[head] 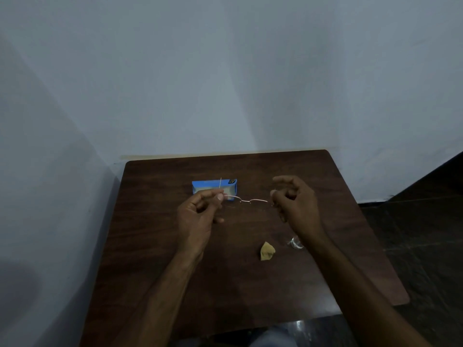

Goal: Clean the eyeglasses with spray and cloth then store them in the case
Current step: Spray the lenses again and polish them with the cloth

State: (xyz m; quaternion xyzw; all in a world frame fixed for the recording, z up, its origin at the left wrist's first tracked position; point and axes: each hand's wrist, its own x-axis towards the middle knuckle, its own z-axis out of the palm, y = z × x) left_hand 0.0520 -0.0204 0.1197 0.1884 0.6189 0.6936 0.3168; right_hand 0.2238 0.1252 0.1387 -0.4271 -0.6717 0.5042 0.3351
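Observation:
Thin, metal-rimmed eyeglasses (250, 201) hang in the air above the dark wooden table (175, 271), held between both hands. My left hand (200, 211) pinches the left end of the frame, and one temple arm sticks up past its fingers. My right hand (293, 201) pinches the right end with curled fingers. Behind the left hand lies the blue case (233, 182), open, with a pale lining. A crumpled yellow cloth (266, 251) lies on the table near me. A small clear spray bottle (295, 242) lies beside it, partly hidden by my right forearm.
The table stands against a pale wall (225, 71) at its far and left sides. Dark floor (413, 221) shows past the table's right edge. Part of my lap shows below the table's near edge.

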